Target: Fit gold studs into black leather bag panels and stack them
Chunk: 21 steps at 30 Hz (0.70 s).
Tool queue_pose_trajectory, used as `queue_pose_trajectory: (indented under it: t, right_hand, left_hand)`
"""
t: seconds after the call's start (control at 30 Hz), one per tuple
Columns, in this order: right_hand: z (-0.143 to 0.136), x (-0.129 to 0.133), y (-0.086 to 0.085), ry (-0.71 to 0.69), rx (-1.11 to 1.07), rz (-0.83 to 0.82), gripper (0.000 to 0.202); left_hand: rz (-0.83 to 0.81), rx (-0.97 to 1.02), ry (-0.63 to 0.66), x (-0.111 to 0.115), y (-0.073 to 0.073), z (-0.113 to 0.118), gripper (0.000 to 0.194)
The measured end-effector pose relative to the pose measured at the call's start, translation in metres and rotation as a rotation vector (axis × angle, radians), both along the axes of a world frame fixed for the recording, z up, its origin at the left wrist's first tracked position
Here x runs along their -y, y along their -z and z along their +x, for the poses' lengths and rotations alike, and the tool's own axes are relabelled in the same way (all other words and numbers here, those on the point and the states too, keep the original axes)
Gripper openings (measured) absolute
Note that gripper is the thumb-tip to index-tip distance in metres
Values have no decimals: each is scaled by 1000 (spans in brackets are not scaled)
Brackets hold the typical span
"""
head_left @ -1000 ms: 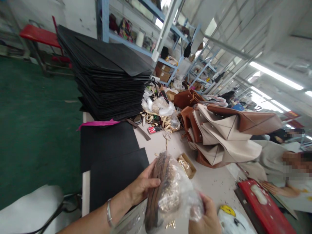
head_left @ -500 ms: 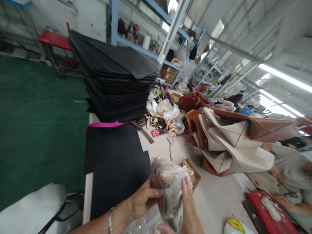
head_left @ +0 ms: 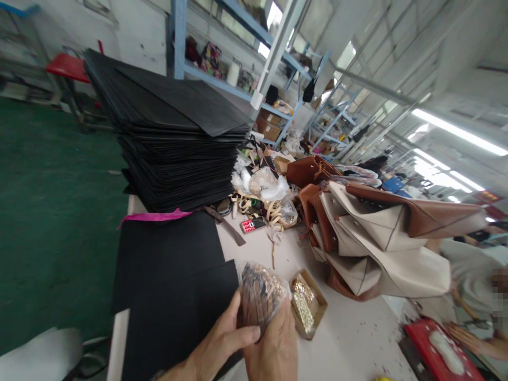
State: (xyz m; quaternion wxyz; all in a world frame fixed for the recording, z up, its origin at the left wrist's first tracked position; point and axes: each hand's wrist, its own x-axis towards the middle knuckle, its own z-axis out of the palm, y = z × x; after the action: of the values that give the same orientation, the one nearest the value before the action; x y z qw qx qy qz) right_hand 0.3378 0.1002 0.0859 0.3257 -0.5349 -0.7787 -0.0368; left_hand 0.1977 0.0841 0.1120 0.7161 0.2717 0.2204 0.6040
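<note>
The left hand (head_left: 220, 341) and right hand (head_left: 275, 338), half-curled, gripped a plastic bag (head_left: 260, 296) (something brown inside) just left of the box (head_left: 316, 312). Black sheets (head_left: 174, 259) lay farther left of it; brown-and-beige bags (head_left: 365, 233) sat beyond its right side.

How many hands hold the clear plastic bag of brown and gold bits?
2: bare left hand at the left of the clear plastic bag, bare right hand at its lower right.

The clear bag (head_left: 261, 292) (brown inside) is held bunched.
</note>
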Motion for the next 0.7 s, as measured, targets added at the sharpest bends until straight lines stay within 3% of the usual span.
queue_pose_trajectory:
  t: [0.13,0.2,0.27,0.33,0.4,0.47,0.6,0.7]
  right_hand:
    - [3,-19,-24,-28,-333,-377,64]
    - [12,-32,-28,45,-601,-562,58]
    - [23,-46,-20,135,-961,-667,60]
    - [31,-60,-3,162,-1332,-702,61]
    - [34,-71,16,142,-1564,-679,56]
    - [31,-81,33,122,-1621,-638,44]
    - [19,-104,53,68,-1566,-608,33]
    - [14,-125,63,9,-1468,-553,38]
  left_hand:
    - [39,-260,26,-5,-1,-7,84]
    - [91,-436,8,-10,-5,-12,85]
    - [136,-576,-33,-17,-5,-20,82]
    - [153,-775,-154,-24,5,-31,71]
    - [157,-1104,-341,-31,25,-45,58]
    - [165,-1424,-457,-34,53,-60,52]
    - [208,-1711,-439,-32,109,-80,54]
    - [275,-1863,-349,-27,135,-85,54]
